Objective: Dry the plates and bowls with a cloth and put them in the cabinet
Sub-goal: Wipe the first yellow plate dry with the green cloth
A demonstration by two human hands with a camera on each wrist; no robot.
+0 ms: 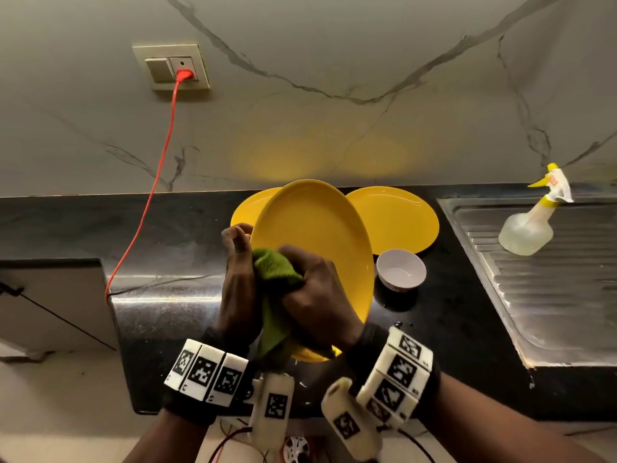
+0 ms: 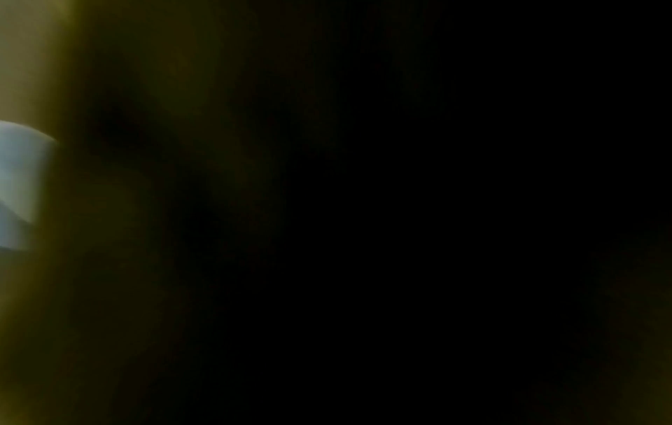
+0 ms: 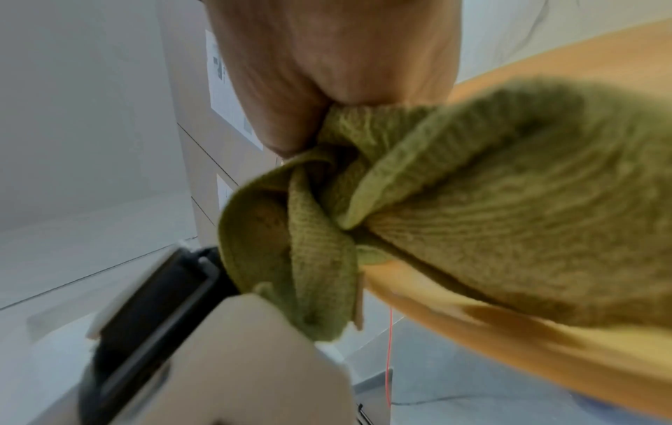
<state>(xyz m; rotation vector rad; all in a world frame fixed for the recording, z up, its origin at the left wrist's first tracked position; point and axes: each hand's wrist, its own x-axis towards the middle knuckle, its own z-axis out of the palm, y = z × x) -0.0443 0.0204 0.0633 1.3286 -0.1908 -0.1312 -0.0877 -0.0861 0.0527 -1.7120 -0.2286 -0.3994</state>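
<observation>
plate (image 1: 314,235) drying is the step in hand: one yellow plate is held tilted on edge above the front edge of the worktop (image 1: 66,225), its face turned toward the person. going left to right, a red cable (image 1: 157,168) drops from the wall socket (image 1: 171,66) to the worktop's left part. then the left hand (image 1: 237,272) grips the plate's left rim, fingers curled over the edge. beside it the right hand (image 1: 314,292) is clamped on a bunched green cloth (image 1: 275,269) pressed against the plate's lower face; the right wrist view shows the cloth (image 3: 491,207) wadded in the fist against yellow. the left wrist view is dark. two more plates (image 1: 397,218) lie flat at the back edge, one mostly hidden behind the held one. a white bowl (image 1: 400,270) stands just right of the held plate, some water in it by the look. further right, a spray bottle (image 1: 531,225) stands on the sink drainboard (image 1: 551,289). the held plate looks glossy, smooth and slippery when wet. next, i judge, the wiping must cover face and back before carrying it to the cabinet, which is not in view.
</observation>
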